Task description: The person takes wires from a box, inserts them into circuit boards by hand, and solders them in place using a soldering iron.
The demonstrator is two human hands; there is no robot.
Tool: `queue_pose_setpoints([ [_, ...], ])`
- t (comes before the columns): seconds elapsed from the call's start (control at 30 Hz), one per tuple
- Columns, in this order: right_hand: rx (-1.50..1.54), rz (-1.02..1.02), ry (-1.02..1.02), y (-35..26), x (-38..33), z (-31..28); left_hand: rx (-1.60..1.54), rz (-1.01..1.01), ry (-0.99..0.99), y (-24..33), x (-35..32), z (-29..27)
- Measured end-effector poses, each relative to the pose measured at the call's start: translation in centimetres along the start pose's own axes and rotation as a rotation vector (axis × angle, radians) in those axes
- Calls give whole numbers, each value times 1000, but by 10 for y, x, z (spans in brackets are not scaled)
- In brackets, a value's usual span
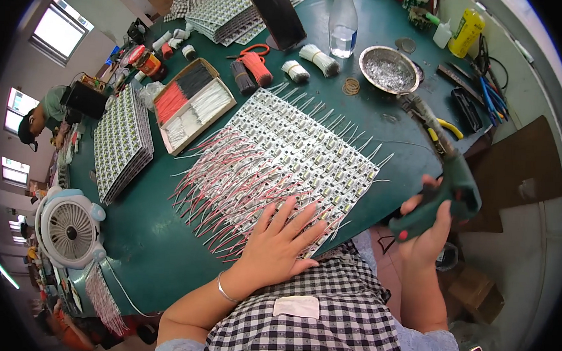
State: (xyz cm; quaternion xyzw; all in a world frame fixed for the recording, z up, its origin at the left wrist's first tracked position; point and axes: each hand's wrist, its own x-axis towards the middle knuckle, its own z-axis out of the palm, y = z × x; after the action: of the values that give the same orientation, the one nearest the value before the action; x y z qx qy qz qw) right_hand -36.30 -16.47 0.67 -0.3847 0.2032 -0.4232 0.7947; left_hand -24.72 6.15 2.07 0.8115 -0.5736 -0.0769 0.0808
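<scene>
My left hand [280,244], fingers spread, lies flat on the near edge of a white circuit-board panel [317,149]. Rows of red and white wires [242,186] spread from the panel's left and near side, and short white wires stick out along its far edge. In my right hand [431,237] is a green pistol-grip soldering iron [463,182], held at the table's right edge. Its barrel points away from me towards a metal bowl [363,64] with silvery scraps in it. The iron's tip is apart from the panel and close to the bowl.
Left of the panel stand a cardboard box [224,106] of sorted wires and a board stack [123,138]. A fan [70,231] is at the table's left edge. Wire bundles [319,60], a phone [278,16], a bottle [343,26] and pliers [449,128] lie farther back.
</scene>
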Motion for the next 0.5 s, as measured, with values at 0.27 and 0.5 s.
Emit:
queue_pose_setpoints([
  [0.27, 215, 116, 152, -23, 59, -11, 35, -73, 45, 0, -62, -4],
  [0.5, 445, 160, 100, 2, 112, -15, -248, -166, 460, -66, -85, -48],
])
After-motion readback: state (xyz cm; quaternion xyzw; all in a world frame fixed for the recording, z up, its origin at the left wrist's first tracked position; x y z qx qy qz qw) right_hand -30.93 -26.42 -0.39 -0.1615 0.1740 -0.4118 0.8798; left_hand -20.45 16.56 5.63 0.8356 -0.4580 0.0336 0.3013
